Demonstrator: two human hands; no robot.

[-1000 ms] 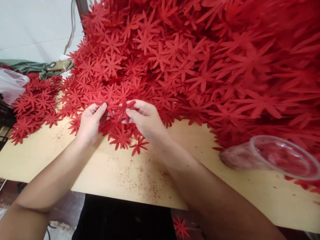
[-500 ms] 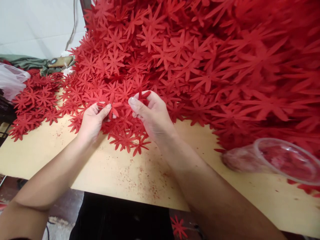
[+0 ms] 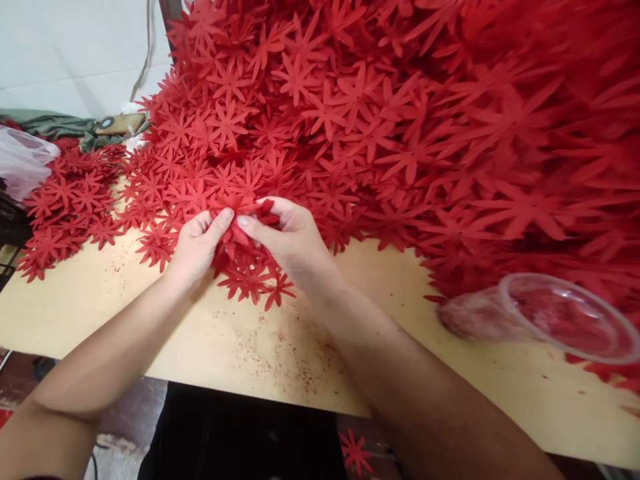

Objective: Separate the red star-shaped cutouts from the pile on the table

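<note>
Between thumb and fingers, my left hand [image 3: 203, 237] pinches a red flower-shaped petal piece [image 3: 234, 205] with narrow pointed petals. My right hand [image 3: 287, 233] is closed too, its thumb tip pressed close to the left thumb at the middle of that piece. Dark red petals [image 3: 266, 211] stick out between the right fingers, from a second flower piece. The hidden fingertips behind the petals cannot be made out. Both hands hover over the front edge of a large heap of red fabric flower pieces [image 3: 295, 80].
A clear plastic cup [image 3: 475, 317] lies on its side at the right of the wooden table [image 3: 170, 333]. Red crumbs are scattered near the front edge. A smaller flower pile [image 3: 70, 200] and a white plastic bag [image 3: 25, 163] sit at the left. One flower [image 3: 355, 452] is below the table.
My right hand has moved left and slightly down, bringing its flower piece against the one in my left hand. My left hand has shifted slightly right. The two hands now meet.
</note>
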